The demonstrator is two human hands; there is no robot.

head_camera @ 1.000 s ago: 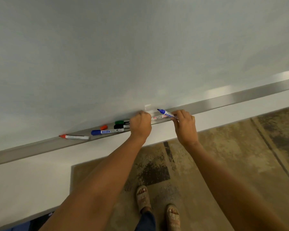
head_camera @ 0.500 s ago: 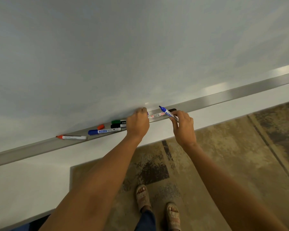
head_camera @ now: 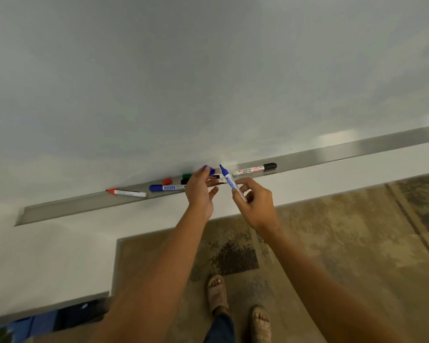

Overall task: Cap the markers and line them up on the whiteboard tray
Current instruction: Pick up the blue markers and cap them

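Uncapped blue-tipped white cylindrical marker point(head_camera: 230, 182) pinched in right hand point(head_camera: 255, 204), tip up, just above the brushed-metal whiteboard tray point(head_camera: 357, 148). Small rounded blue plastic cap point(head_camera: 208, 170) clamped at left hand point(head_camera: 200, 191) fingertips, just left of the tip. Black-capped white marker point(head_camera: 254, 169) lying flat right of the grip.

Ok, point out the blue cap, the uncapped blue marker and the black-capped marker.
blue cap point(head_camera: 209, 170), head view, its rounded end.
uncapped blue marker point(head_camera: 230, 182), head view, printed barrel.
black-capped marker point(head_camera: 248, 171), head view, white labelled barrel.
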